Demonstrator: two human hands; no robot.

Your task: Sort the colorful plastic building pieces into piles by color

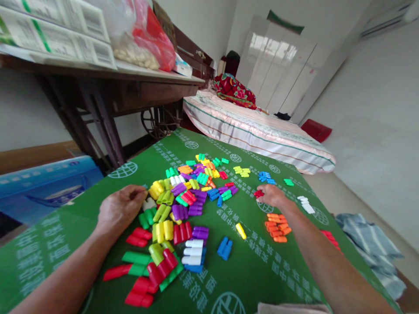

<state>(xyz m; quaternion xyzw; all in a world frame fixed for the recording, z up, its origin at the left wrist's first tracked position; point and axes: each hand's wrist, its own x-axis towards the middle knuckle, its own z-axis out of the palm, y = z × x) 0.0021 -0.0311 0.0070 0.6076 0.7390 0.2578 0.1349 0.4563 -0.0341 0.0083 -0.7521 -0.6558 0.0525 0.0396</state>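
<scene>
Pinching a red piece [258,193] in my right grip [271,195].
Slack pressure could drop it; left grip [121,205]: can't tell.

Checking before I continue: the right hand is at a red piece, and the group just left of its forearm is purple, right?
Not purple: the head view shows the group of pieces just left of the forearm is orange. The right hand is at a red piece.

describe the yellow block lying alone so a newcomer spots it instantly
Start on the green tabletop, to the right of the big mixed heap. Look between a blue block and the orange cluster for one slim yellow block. Unlike the yellow blocks in the heap, it touches no other.
</scene>
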